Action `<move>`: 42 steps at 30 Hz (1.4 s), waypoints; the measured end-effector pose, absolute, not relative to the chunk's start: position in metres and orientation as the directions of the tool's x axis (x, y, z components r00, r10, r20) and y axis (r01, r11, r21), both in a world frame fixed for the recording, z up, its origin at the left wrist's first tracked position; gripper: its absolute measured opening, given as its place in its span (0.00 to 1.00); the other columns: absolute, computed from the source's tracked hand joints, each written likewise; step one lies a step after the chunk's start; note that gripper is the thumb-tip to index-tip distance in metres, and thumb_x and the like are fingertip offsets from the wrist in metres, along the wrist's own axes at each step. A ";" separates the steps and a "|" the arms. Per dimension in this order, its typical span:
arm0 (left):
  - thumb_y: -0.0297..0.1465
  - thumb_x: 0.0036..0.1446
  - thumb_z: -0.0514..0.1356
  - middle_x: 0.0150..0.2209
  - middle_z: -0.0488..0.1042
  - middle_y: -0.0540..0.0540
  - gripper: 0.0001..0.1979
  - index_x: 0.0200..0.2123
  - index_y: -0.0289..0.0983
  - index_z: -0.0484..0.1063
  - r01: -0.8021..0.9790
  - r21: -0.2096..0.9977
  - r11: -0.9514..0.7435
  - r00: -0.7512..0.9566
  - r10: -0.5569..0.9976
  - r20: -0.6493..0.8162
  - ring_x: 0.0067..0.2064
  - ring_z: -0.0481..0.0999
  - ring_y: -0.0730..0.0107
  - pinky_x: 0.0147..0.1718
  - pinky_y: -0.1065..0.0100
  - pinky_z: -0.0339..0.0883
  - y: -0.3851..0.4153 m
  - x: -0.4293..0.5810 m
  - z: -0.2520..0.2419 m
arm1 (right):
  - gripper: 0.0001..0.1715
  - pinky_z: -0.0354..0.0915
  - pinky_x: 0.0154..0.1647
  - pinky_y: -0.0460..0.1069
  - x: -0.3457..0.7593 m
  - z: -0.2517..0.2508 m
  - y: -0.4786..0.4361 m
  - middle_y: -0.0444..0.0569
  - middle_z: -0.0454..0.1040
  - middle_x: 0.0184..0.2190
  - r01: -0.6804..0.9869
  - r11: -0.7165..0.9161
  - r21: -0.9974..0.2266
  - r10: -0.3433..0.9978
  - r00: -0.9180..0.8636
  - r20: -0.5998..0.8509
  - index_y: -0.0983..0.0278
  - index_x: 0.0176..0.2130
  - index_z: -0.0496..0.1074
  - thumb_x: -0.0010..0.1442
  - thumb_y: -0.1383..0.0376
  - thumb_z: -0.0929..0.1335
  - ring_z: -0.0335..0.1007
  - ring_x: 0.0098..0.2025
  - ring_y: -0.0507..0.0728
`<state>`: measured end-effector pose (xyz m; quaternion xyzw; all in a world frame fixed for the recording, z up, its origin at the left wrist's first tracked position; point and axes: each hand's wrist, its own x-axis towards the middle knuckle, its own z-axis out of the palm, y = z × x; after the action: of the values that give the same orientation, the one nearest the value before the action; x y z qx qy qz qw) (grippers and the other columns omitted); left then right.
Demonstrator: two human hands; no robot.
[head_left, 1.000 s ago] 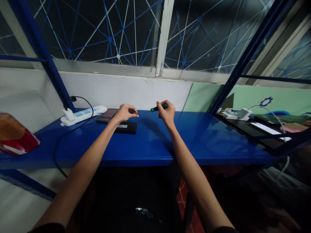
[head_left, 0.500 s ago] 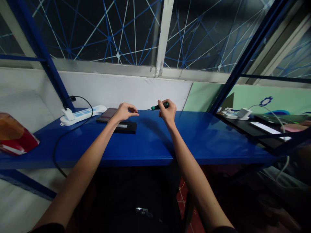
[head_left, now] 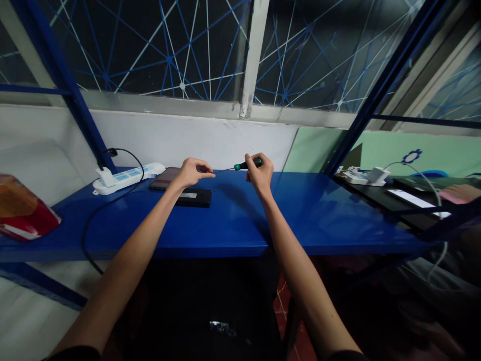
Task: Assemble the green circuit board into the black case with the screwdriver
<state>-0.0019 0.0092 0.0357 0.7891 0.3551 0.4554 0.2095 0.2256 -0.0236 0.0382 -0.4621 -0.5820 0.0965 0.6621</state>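
My right hand (head_left: 259,170) is closed around the black and green handle of a screwdriver (head_left: 237,167), held above the blue table. The thin shaft points left. My left hand (head_left: 195,171) is closed in a pinch of thumb and fingers right at the screwdriver's tip. Whatever lies between those fingertips is too small to make out. Below my left hand, a flat black box-like piece with a white label (head_left: 195,197) lies on the table. Behind it rests a dark flat device (head_left: 164,178), partly covered by the hand.
A white power strip (head_left: 128,178) with a plugged-in adapter and black cable (head_left: 88,220) sits at the left. A red and orange packet (head_left: 26,208) stands at the table's left end. On the right, another person's hand (head_left: 464,192) is by a lit phone (head_left: 415,200) on a dark surface.
My hands and the screwdriver are almost unmoved. At the far right, the other person's hand has shifted slightly.
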 end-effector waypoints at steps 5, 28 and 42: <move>0.39 0.42 0.70 0.25 0.78 0.44 0.13 0.25 0.35 0.77 0.382 0.634 -0.672 0.323 0.740 0.590 0.28 0.76 0.66 0.29 0.67 0.69 0.011 -0.001 0.034 | 0.17 0.62 0.20 0.47 0.226 0.037 -0.022 0.37 0.61 0.10 0.412 0.553 -0.724 0.659 0.316 0.682 0.60 0.26 0.62 0.59 0.54 0.66 0.61 0.11 0.49; 0.43 0.34 0.72 0.50 0.75 0.37 0.41 0.55 0.42 0.71 0.671 0.434 -0.601 0.683 0.729 -0.046 0.47 0.76 0.51 0.38 0.64 0.69 0.006 -0.038 0.044 | 0.16 0.62 0.21 0.46 0.226 0.038 -0.025 0.37 0.61 0.10 0.441 0.524 -0.728 0.667 0.319 0.673 0.60 0.27 0.63 0.59 0.53 0.65 0.62 0.13 0.50; 0.40 0.31 0.73 0.50 0.75 0.37 0.36 0.48 0.37 0.75 0.652 0.487 -0.582 0.631 0.772 0.079 0.50 0.74 0.48 0.45 0.58 0.67 0.010 -0.024 0.035 | 0.14 0.54 0.12 0.46 0.230 0.044 -0.024 0.36 0.57 0.10 0.323 0.575 -0.752 0.667 0.348 0.659 0.61 0.25 0.64 0.56 0.56 0.67 0.59 0.10 0.50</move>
<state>-0.0244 0.0104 0.0351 0.8778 0.4054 0.1424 0.2115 0.2296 -0.0245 0.0435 -0.4438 -0.5575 0.1244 0.6905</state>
